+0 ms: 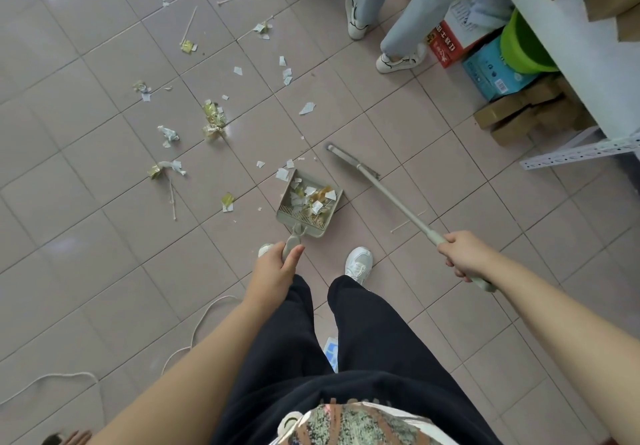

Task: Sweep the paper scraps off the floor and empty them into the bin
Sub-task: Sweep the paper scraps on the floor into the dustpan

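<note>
Your left hand [277,271] is wrapped around the upright handle of the grey-green plastic dustpan [308,207], which sits on the pinkish tiled floor [86,236] just ahead of your feet. Your right hand [465,257] is closed on the grip of the pale, long-handled broom [381,191], held off to the right of the pan with its head edge-on and hard to make out.

The job looks partly done. A small heap of white paper bits and gold foil wrappers already lies in the pan. Plenty is left: scattered paper scraps [214,120] and thin white sticks are spread over the tiles to the left and beyond the pan, some right at its lip, others well apart. No bin for emptying is clearly identifiable yet; a green tub [519,49] sits under the white shelf.

A red-and-white carton [446,44] near another person's white sneakers carries Chinese characters, too small to read. The blue box [491,73] shows a barcode.
</note>
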